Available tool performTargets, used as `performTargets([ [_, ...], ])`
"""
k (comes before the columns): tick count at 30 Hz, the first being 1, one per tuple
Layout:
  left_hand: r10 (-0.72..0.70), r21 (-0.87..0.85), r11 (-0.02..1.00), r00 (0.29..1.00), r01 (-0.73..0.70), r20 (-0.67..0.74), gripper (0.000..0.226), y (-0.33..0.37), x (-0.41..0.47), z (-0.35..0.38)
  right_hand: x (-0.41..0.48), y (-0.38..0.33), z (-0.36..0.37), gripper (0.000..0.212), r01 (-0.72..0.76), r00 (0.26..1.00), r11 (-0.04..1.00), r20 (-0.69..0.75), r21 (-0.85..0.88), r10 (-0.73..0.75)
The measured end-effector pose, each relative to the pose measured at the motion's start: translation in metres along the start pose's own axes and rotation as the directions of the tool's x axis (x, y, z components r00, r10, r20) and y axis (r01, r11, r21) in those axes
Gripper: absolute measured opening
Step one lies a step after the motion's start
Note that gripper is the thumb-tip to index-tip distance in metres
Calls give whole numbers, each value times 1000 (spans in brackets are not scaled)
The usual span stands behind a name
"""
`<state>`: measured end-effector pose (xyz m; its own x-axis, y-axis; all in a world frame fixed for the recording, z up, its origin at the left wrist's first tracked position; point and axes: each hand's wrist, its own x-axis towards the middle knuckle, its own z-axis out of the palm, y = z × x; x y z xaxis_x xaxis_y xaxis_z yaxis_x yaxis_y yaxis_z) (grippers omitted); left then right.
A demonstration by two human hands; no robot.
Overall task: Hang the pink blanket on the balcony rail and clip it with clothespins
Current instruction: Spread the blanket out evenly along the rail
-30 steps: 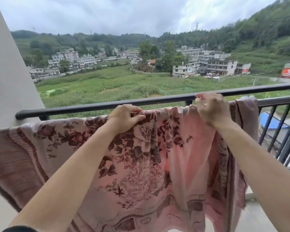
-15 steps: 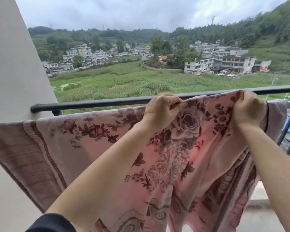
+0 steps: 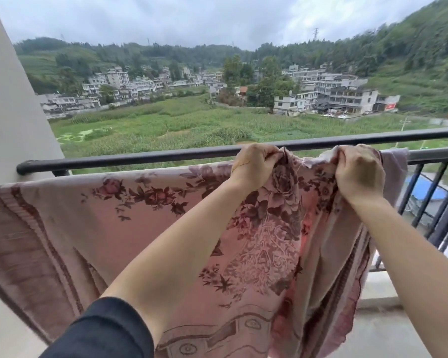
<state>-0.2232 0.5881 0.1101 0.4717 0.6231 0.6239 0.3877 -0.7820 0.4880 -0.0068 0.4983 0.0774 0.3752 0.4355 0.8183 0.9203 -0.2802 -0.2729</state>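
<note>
The pink blanket [image 3: 93, 223], printed with dark red flowers, hangs in front of the black balcony rail [image 3: 140, 157] and spreads from the left edge to the right side. My left hand [image 3: 255, 164] grips a bunched fold of its top edge just below the rail. My right hand [image 3: 358, 173] grips the top edge further right, and the cloth sags between the two hands. A blanket corner [image 3: 396, 166] lies over the lower rail at the right. No clothespins are in view.
A pale wall or pillar [image 3: 13, 112] stands at the left, where the rail ends. Black vertical bars [image 3: 435, 202] run under the rail at the right. The balcony's concrete floor edge [image 3: 380, 290] shows below the blanket. Fields and houses lie beyond.
Both hands have bunched the blanket's top edge and raised it toward the rail. My view has shifted left, so the hands now sit further right in the view.
</note>
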Motion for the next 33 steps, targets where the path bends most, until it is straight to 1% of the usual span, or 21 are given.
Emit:
performTargets([
  [1, -14, 17, 1000, 1000, 14, 2, 14, 2, -1, 7, -2, 3, -3, 25, 15, 1000, 1000, -4, -5, -15],
  [4, -49, 152, 987, 999, 51, -17, 15, 5, -7, 16, -4, 6, -6, 25, 57, 998, 998, -9, -26, -57],
  [6, -28, 139, 990, 997, 37, -66, 16, 7, -6, 13, -3, 10, -6, 25, 52, 998, 998, -18, -23, -52],
  [7, 4, 126, 992, 995, 8, -99, 17, 12, -3, 11, 0, 15, -8, 25, 22, 999, 1000, -32, -12, -23],
  [10, 151, 127, 984, 969, -127, -198, 18, 38, 11, 7, 12, 40, -9, 30, -137, 990, 991, -41, 12, 137],
  [12, 218, 126, 973, 945, -192, -243, 19, 59, 21, 15, 15, 54, -7, 29, -181, 983, 984, -43, 1, 180],
  [13, 230, 118, 971, 943, -207, -241, 20, 65, 27, 22, 15, 57, -5, 28, -174, 984, 985, -45, -7, 174],
  [14, 222, 114, 973, 952, -201, -210, 19, 66, 31, 30, 14, 59, -4, 27, -161, 986, 987, -45, -15, 160],
  [15, 183, 124, 978, 973, -166, -141, 18, 62, 34, 40, 12, 60, -2, 25, -141, 989, 990, -45, -29, 140],
  [16, 119, 166, 980, 992, -110, -46, 20, 55, 35, 50, 11, 60, -1, 24, -122, 992, 992, -46, -44, 120],
  [17, 54, 242, 968, 998, -61, 36, 25, 48, 34, 59, 11, 61, -1, 23, -113, 993, 992, -44, -58, 110],
  [18, 18, 326, 944, 998, -39, 68, 30, 42, 30, 67, 10, 62, 0, 23, -115, 993, 991, -37, -64, 112],
  [19, 21, 391, 920, 998, -42, 57, 33, 39, 25, 72, 9, 63, 0, 22, -117, 993, 991, -35, -69, 115],
  [21, 71, 427, 901, 997, -74, 24, 34, 36, 22, 76, 6, 64, 2, 22, -118, 993, 990, -31, -75, 116],
  [23, 113, 419, 901, 993, -117, 34, 32, 35, 25, 74, 5, 61, 3, 23, -117, 993, 990, -13, -75, 116],
  [24, 134, 388, 911, 990, -137, 37, 31, 34, 25, 72, 6, 59, 3, 24, -126, 992, 989, 1, -72, 127],
  [27, 155, 200, 966, 987, -161, 45, 30, 33, 18, 60, 11, 44, 1, 31, -224, 974, 974, 38, -20, 225],
  [28, 158, 147, 976, 987, -159, 15, 30, 31, 13, 53, 12, 37, 2, 33, -256, 966, 967, 39, 3, 256],
  [29, 162, 135, 979, 986, -156, -36, 31, 27, 10, 43, 13, 26, 3, 35, -262, 965, 964, 26, 30, 262],
  [31, 161, 204, 971, 973, -126, -165, 32, 12, 0, 18, 12, 0, 9, 39, -226, 974, 968, -5, 105, 228],
  [33, 137, 275, 960, 955, -61, -264, 31, -13, -12, -13, 8, -36, 18, 39, -182, 983, 964, 4, 194, 184],
])
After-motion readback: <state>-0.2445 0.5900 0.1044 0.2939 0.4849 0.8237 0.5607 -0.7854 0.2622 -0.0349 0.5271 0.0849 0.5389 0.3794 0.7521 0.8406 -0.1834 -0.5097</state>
